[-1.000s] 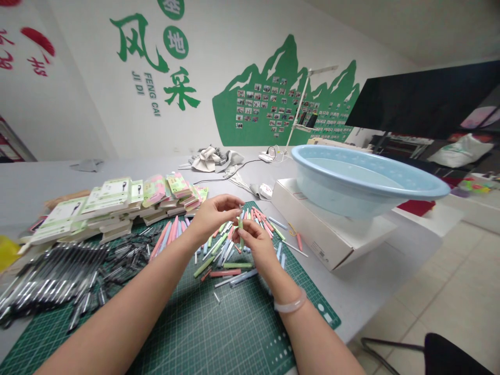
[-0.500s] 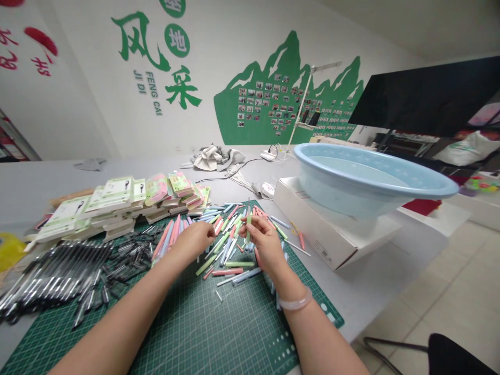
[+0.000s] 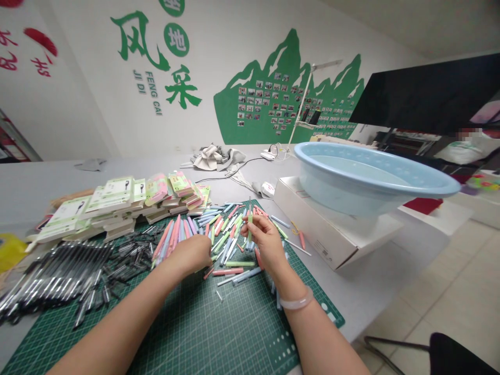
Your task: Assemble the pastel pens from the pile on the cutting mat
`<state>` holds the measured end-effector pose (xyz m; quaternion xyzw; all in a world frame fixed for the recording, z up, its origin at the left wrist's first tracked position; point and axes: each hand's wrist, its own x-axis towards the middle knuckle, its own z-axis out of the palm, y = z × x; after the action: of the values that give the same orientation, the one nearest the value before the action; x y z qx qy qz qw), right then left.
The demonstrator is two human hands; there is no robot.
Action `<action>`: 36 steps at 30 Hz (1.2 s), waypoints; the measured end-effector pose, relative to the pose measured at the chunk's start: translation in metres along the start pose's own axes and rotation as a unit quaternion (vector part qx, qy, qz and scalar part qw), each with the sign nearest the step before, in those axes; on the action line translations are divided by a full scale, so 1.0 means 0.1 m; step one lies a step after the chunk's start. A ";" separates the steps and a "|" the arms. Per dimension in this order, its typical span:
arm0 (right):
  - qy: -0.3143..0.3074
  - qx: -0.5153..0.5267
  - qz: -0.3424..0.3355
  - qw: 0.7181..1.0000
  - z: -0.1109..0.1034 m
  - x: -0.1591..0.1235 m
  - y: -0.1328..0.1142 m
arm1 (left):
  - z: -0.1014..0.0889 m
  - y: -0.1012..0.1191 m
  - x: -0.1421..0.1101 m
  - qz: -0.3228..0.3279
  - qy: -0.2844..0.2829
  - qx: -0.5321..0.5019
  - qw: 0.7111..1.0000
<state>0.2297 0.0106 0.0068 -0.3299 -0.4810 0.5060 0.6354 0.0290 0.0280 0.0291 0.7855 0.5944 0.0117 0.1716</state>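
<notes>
My right hand [image 3: 264, 244] is closed on a thin green pen part [image 3: 250, 217], held upright over a heap of pastel pen barrels [image 3: 224, 237]. My left hand [image 3: 193, 253] reaches down into that heap, knuckles up and fingers curled; what they hold, if anything, is hidden. Both hands work over a green cutting mat [image 3: 203, 328]. A pale bracelet circles my right wrist.
Black pen refills [image 3: 58, 281] lie heaped at the left, with stacked green and pink packets [image 3: 117, 200] behind them. A light blue basin [image 3: 367, 177] rests on a white box [image 3: 332, 234] at the right. Cloth and cables lie farther back. A dark chair [image 3: 449, 354] stands below the table's edge.
My left hand has let go of the piece it shared with the right hand and dropped to the pen heap. The right hand stays raised, holding the green part.
</notes>
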 end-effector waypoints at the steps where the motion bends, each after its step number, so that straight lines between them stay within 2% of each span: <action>1: -0.001 -0.001 0.001 1.000 0.01 0.00 0.00 | -0.06 0.01 0.00 0.006 0.003 -0.011 1.000; 3: -0.006 -0.006 0.000 1.000 0.03 -0.01 0.01 | -0.22 0.02 0.02 0.032 0.039 -0.076 0.996; 5: -0.016 -0.018 0.002 1.000 0.07 -0.03 0.02 | -0.41 0.05 0.04 0.071 0.130 -0.209 0.966; 7: -0.028 -0.028 0.006 0.999 0.11 -0.05 0.02 | -0.56 0.13 0.06 0.113 0.193 -0.384 0.896; 9: -0.034 -0.031 0.007 0.999 0.13 -0.06 0.02 | -0.65 0.23 0.08 0.145 0.210 -0.516 0.817; 10: -0.036 -0.030 0.004 0.999 0.14 -0.06 0.02 | -0.67 0.29 0.09 0.157 0.213 -0.555 0.789; 12: -0.038 -0.026 0.000 0.999 0.15 -0.06 0.03 | -0.68 0.38 0.10 0.173 0.217 -0.590 0.759; 16: -0.040 -0.023 -0.003 0.999 0.15 -0.05 0.04 | -0.64 0.47 0.12 0.176 0.213 -0.600 0.751; 27: -0.043 -0.020 -0.005 0.999 0.14 -0.05 0.05 | -0.64 0.47 0.15 0.187 0.208 -0.609 0.742; 36: -0.042 -0.023 -0.008 0.999 0.15 -0.05 0.03 | -0.63 0.47 0.13 0.188 0.193 -0.603 0.751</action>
<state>0.2143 0.0053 0.0074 -0.3189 -0.5215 0.5031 0.6109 0.0625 0.0455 0.0990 0.5960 0.3254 0.5509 0.4852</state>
